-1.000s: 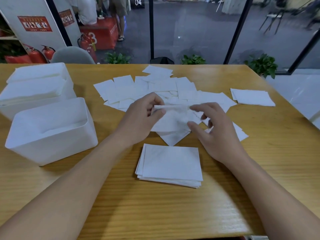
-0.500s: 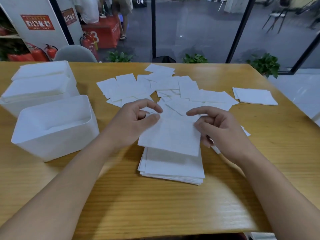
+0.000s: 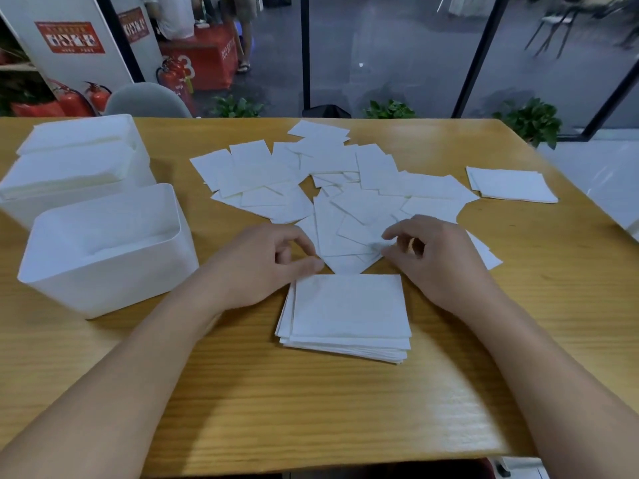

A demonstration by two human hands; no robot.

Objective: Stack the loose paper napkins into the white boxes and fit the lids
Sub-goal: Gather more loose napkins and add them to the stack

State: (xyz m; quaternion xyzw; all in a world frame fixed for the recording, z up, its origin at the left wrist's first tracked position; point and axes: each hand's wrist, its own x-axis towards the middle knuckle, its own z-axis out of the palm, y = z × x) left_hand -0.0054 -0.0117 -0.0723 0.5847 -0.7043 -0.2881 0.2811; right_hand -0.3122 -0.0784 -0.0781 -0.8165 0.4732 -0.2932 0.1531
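Loose paper napkins (image 3: pixel 332 181) lay scattered mid-table, a squared napkin stack (image 3: pixel 349 312) nearest the person. The left hand (image 3: pixel 266 264) hovered curled and empty; the right hand (image 3: pixel 432 257) pinched a napkin's edge. 2 white boxes (image 3: pixel 103 250) stood left.

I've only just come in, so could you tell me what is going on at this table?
A person is gathering loose white paper napkins scattered on the wooden table into a neat stack of napkins in front of them. The left hand and right hand reach into the near edge of the scatter. Two white plastic boxes wait at the left, and a smaller pile of napkins lies far right.
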